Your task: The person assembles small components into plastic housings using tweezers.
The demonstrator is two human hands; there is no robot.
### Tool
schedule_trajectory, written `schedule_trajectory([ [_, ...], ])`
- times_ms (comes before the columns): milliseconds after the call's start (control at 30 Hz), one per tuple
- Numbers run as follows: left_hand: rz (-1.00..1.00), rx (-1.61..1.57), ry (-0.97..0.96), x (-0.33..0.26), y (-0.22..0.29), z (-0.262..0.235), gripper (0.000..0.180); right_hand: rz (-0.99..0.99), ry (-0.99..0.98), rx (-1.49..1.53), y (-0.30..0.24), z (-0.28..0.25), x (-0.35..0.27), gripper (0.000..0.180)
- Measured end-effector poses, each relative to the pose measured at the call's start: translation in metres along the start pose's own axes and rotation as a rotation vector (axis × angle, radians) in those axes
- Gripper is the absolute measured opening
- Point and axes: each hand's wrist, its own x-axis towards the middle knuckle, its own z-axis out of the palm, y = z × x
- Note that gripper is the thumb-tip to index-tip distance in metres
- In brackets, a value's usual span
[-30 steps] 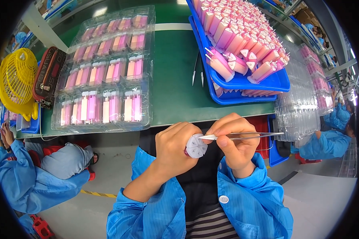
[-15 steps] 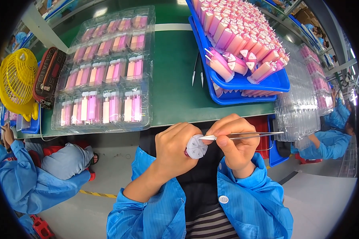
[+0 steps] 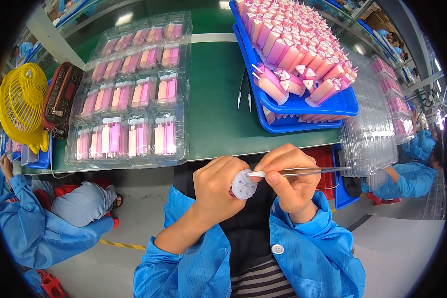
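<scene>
My left hand [image 3: 216, 181] is closed round a piece whose pale round end face [image 3: 244, 184], divided into wedge-like segments with small slits, points up. Its body is mostly hidden in my fist; a bit of pink shows at the edge. In my right hand [image 3: 290, 181] is a pair of metal tweezers [image 3: 313, 171], pinched between thumb and fingers. The shaft runs out to the right past my hand. At its left, a white pointed tip [image 3: 256, 174] meets the upper edge of the round face; whether it belongs to the tweezers cannot be made out.
Clear blister trays [image 3: 171, 155] of pink and cream pieces cover the left of the green table [image 3: 213, 114]. Stacked blue trays [image 3: 303, 124] heaped with pink pieces stand right, beside clear plastic trays [image 3: 367, 144]. Another tool lies between [image 3: 240, 94]. A yellow fan [image 3: 22, 99] and pouch [image 3: 62, 99] sit left; co-workers flank me.
The tweezers' two arms, visibly apart before, now appear nearly together. The white tip has shifted slightly left over the round face; my left hand has barely moved.
</scene>
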Motion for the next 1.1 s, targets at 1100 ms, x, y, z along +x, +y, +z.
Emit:
schedule_trajectory([
  [1100,0.24,0.229,0.354,0.004,-0.016,0.008,0.022,0.056,0.207,0.24,0.0,0.028,-0.008,0.008],
])
